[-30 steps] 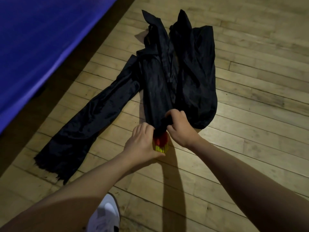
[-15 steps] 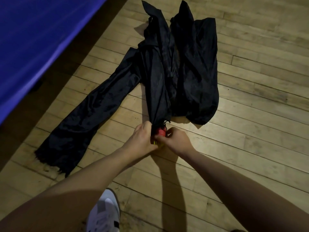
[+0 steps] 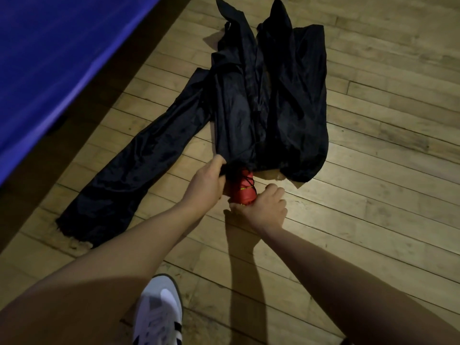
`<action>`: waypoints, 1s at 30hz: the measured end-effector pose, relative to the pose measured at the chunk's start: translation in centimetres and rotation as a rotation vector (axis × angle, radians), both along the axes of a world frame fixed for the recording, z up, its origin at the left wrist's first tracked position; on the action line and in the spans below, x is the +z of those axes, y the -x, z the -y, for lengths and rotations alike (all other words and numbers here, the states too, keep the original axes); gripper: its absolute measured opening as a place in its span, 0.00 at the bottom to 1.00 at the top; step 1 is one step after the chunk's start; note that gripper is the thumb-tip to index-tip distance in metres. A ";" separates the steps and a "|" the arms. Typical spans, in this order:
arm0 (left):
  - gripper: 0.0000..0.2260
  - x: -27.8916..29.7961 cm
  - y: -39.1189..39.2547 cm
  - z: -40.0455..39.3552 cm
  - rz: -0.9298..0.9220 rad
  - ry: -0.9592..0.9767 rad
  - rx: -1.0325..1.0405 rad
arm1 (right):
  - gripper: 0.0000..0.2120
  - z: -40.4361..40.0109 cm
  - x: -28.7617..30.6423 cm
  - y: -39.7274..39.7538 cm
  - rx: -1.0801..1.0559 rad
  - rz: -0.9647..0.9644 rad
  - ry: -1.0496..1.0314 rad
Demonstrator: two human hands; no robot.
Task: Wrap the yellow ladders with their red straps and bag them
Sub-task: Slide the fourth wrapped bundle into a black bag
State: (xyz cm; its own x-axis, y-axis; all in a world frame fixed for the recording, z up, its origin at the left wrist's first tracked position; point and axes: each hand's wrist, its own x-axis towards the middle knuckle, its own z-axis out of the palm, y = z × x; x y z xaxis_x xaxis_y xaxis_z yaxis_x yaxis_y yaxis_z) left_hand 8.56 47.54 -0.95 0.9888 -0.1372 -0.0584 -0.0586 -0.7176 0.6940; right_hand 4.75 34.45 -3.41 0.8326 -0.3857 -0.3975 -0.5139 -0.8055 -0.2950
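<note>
The left hand (image 3: 207, 181) pinches the open edge of a long black fabric bag (image 3: 234, 113), fingers curled into the cloth. Further left a blue mat (image 3: 49, 46) borders the pale wooden plank floor (image 3: 385, 183), and a second black fabric bag (image 3: 129, 170) lies flat. Between the hands, a red-strapped yellow ladder bundle (image 3: 245, 190) sticks halfway out of the bag's mouth. The right hand (image 3: 265, 207) grips its near end. A white sneaker (image 3: 159, 312) stands below
</note>
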 end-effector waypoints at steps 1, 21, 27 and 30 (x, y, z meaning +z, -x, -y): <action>0.06 0.1 -0.4 0.0 -0.020 0.045 0.054 | 0.43 0.0 -0.1 0.1 -0.038 0.010 0.009; 0.07 4.4 -7.0 3.0 0.111 0.091 -0.064 | 0.19 1.8 3.8 -4.8 -0.431 0.069 -0.978; 0.10 5.9 -7.8 2.6 0.209 0.036 -0.051 | 0.12 3.0 6.6 -5.3 -0.387 0.295 -1.090; 0.11 7.0 -7.9 2.8 0.148 0.107 -0.026 | 0.12 3.5 7.7 -5.0 -0.397 0.377 -1.109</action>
State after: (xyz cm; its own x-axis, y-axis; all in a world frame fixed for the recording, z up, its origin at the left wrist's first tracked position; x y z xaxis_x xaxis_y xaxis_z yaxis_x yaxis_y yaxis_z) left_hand 16.48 44.73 6.05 0.9816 -0.1601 0.1037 -0.1830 -0.6373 0.7485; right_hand 9.73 30.90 4.27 0.8682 -0.2455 -0.4312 -0.4004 0.1664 -0.9011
